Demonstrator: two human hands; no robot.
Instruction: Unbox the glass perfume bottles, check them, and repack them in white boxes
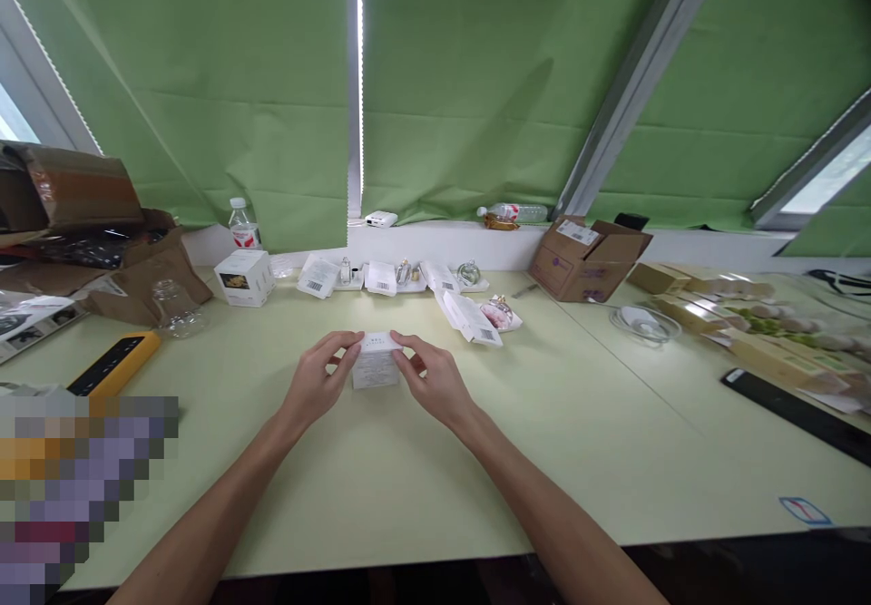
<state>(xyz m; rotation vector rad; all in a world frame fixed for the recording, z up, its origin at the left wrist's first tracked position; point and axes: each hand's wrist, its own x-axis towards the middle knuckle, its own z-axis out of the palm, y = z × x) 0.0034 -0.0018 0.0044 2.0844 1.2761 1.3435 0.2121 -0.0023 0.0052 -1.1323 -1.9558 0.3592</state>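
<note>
Head view: our left hand (317,376) and right hand (435,382) have thumbs and fingers pinched onto opposite top edges of the white box (376,373); it's between them, mid table (381,487), printed face towards us; long axis unclear

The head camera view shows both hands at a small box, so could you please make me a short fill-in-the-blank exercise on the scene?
1. The left hand and right hand hold a small box coloured ____.
2. The orange-and-black power strip lies to the ____ of both hands.
3. One bottle stands upright, while another bottle lies on its ____.
4. The window blinds are coloured ____.

Missing words: white; left; side; green.
</note>
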